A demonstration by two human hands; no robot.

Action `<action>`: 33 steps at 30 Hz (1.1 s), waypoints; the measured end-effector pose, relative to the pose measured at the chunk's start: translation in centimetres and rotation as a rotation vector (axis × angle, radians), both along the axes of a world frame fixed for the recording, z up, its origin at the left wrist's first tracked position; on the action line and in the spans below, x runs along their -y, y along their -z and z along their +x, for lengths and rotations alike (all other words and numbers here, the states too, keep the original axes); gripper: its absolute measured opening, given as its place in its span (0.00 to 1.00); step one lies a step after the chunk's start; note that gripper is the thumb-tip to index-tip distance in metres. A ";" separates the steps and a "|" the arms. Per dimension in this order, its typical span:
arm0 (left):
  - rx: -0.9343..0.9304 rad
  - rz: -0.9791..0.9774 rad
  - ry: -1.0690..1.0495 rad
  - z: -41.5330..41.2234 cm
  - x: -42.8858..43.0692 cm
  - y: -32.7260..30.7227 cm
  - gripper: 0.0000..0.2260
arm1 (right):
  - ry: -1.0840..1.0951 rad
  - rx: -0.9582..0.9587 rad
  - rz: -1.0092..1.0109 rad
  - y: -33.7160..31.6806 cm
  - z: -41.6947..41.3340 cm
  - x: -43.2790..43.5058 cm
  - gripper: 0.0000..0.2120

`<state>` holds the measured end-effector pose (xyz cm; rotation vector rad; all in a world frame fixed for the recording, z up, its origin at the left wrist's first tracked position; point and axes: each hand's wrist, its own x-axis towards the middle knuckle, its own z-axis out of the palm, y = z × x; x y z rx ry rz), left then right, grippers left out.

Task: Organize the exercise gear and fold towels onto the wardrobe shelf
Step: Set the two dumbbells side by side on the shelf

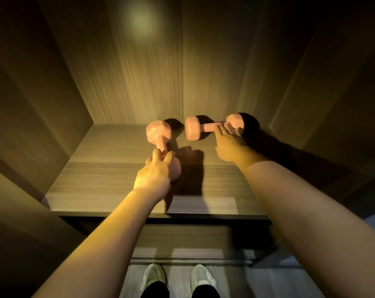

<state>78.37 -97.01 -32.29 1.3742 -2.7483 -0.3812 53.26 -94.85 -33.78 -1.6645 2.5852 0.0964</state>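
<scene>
both hands were up on the wardrobe shelf, well apart, each on its own weight. the left hand was cupped over the near head of the left dumbbell, two fingers lying along the handle; that dumbbell pointed front to back, its far head near the back panel. the right hand lay flat, fingers straight, against the handle and the right-hand head of the right dumbbell, which sat crosswise close to the back panel, just beside the other one but not touching it. i judged the flat hand was there to nudge or steady it so it would not roll, while the cupped grip on the left allowed turning it to match.

both weights looked pink, matt and rubbery or vinyl-coated, with faceted heads and short round handles; the flat facets probably helped them stay put. the shelf and walls were a grey-brown wood-grain laminate, smooth and hard. pale shoes showed on the floor below. no towel was in view, so that part seemed not yet begun
</scene>
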 end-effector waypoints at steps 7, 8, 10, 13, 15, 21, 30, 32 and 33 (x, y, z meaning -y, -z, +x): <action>0.045 -0.015 0.025 -0.3 0.5 0.4 0.34 | -0.007 -0.157 -0.007 0.1 -0.9 3.2 0.36; 0.049 -0.011 0.022 -0.3 0.5 0.4 0.34 | -0.016 -0.183 -0.009 -0.2 -1.0 3.3 0.35; 0.047 -0.006 0.015 -0.3 0.4 0.3 0.34 | -0.034 -0.240 0.015 -0.7 -1.0 3.4 0.32; 0.047 0.008 0.010 -0.2 0.3 0.1 0.34 | -0.044 -0.287 0.068 -1.6 -0.8 3.1 0.28; 0.054 0.013 0.010 -0.3 0.2 0.0 0.34 | -0.012 -0.283 0.117 -2.1 -0.3 2.4 0.26; 0.085 0.041 -0.007 -0.4 -0.1 -0.6 0.35 | 0.142 0.179 -0.022 -1.7 1.8 -0.1 0.12; 0.196 0.038 -0.099 -1.8 -0.4 -1.3 0.31 | 0.342 0.692 -0.272 -1.1 5.8 -2.4 0.17; 0.187 0.060 -0.123 -2.0 -0.5 -1.5 0.27 | 0.245 0.656 -0.271 -1.8 5.9 -3.9 0.17; 0.169 0.076 -0.134 -2.1 -0.5 -1.6 0.24 | 0.190 0.658 -0.243 -2.1 6.0 -4.9 0.17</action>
